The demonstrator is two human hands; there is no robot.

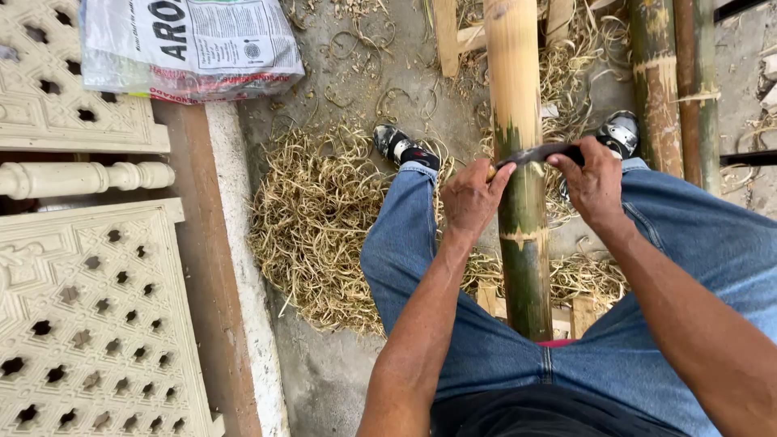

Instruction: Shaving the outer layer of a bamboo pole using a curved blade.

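Scraping a bamboo pole (518,202) between our knees, we note left hand (472,198) and right hand (595,182) each clamped on an end of the blade (538,153); upper stretch bare, lower stretch green, shavings (316,226) heaped alongside

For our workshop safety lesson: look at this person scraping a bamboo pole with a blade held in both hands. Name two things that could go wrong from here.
1. The blade lies across the bamboo pole with the left hand and right hand gripping its ends; a slip might cut the fingers.
2. The pole runs between the legs, so a blade pulled towards the body could strike them.
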